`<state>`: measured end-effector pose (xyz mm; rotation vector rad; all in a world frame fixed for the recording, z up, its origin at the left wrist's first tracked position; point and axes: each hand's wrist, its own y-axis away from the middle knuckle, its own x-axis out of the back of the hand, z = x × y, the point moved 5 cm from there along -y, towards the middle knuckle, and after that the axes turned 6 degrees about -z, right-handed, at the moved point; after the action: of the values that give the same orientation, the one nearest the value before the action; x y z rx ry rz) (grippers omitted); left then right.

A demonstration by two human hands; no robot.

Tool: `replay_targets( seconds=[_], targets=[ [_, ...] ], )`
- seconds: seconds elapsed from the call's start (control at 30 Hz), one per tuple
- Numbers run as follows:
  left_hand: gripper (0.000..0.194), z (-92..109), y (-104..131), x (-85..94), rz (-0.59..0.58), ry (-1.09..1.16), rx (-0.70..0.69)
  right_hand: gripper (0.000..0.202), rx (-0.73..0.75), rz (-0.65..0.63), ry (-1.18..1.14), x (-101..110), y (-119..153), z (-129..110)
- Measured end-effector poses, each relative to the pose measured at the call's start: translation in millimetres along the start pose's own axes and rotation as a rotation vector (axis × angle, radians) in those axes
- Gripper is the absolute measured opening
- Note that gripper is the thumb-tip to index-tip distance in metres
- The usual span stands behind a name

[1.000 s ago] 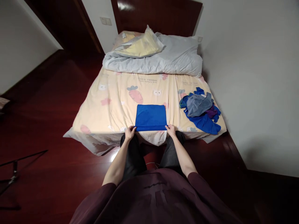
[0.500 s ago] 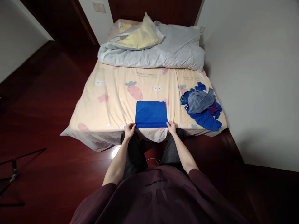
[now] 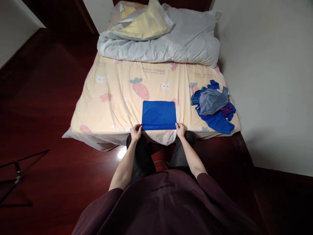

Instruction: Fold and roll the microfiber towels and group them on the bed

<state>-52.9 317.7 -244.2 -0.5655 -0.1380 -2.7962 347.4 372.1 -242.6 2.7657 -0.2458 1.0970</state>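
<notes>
A blue towel [image 3: 158, 111] lies flat as a rectangle near the front edge of the bed. Along its near side runs a narrow folded strip. My left hand [image 3: 136, 132] pinches the left end of that strip between thumb and fingers. At the strip's right end, my right hand [image 3: 180, 130] grips the cloth the same way. To the right rests a crumpled pile of cloths, with a grey cloth [image 3: 212, 101] on top of blue ones [image 3: 217, 124] and a bit of purple cloth [image 3: 227, 110] showing.
The bed [image 3: 97, 107] has a cream sheet printed with carrots and rabbits. A grey quilt [image 3: 195, 36] and a yellow-and-white pillow [image 3: 146, 24] lie at its far end. A wall [image 3: 269, 81] borders the right side. A black stand's legs [image 3: 18, 171] rest on the floor at left.
The camera view has tilted down slightly, so the bed sits higher in the picture. Both hands keep their hold on the towel's near side, with little visible change in the fold.
</notes>
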Motion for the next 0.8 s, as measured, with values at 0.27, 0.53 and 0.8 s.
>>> replay_targets(
  seconds=[0.27, 0.53, 0.8],
  targets=[
    [0.033, 5, 3, -3.9, 0.009, -0.087, -0.005, 0.028, -0.025, 0.029, -0.077, -5, -8, -5],
    [0.042, 34, 23, -11.1, -0.112, -0.288, -0.340, 0.033, 0.310, 0.061, -0.006, 19, 24, -28],
    [0.064, 23, 17, -31.2, -0.335, -0.373, -0.348, 0.047, 0.563, -0.303, 0.174, 13, 39, -31]
  ],
)
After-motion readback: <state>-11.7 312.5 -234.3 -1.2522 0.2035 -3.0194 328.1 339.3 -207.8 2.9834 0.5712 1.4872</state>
